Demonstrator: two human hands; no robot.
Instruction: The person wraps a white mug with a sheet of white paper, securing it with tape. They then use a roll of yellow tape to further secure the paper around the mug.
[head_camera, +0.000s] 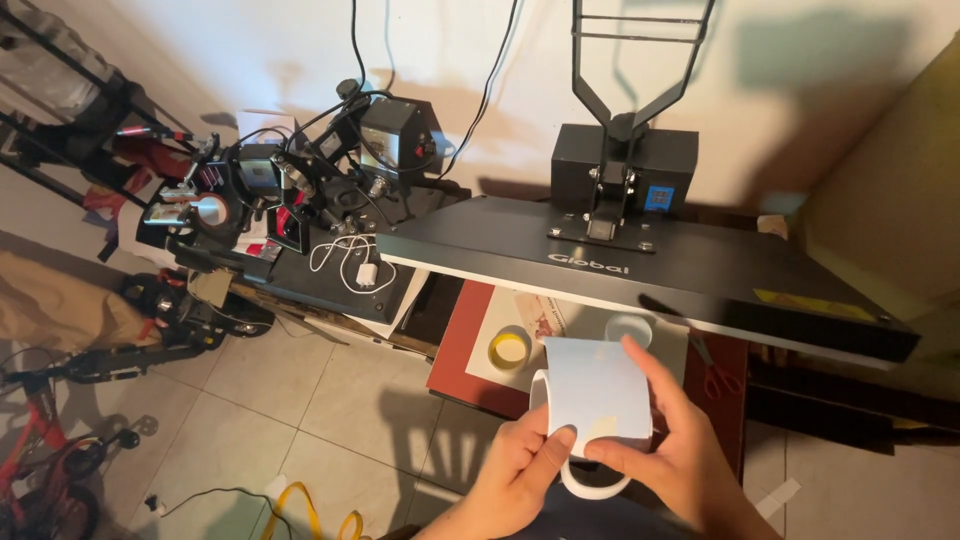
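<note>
Hands hold a white mug low in the middle, just in front of a big black press. The left hand pinches the bottom edge of a pale sheet of paper that wraps the mug, and the right hand presses that paper flat with its fingers stretched along the side. A roll of yellow tape lies near on the red table, and red scissors lie off to the right.
</note>
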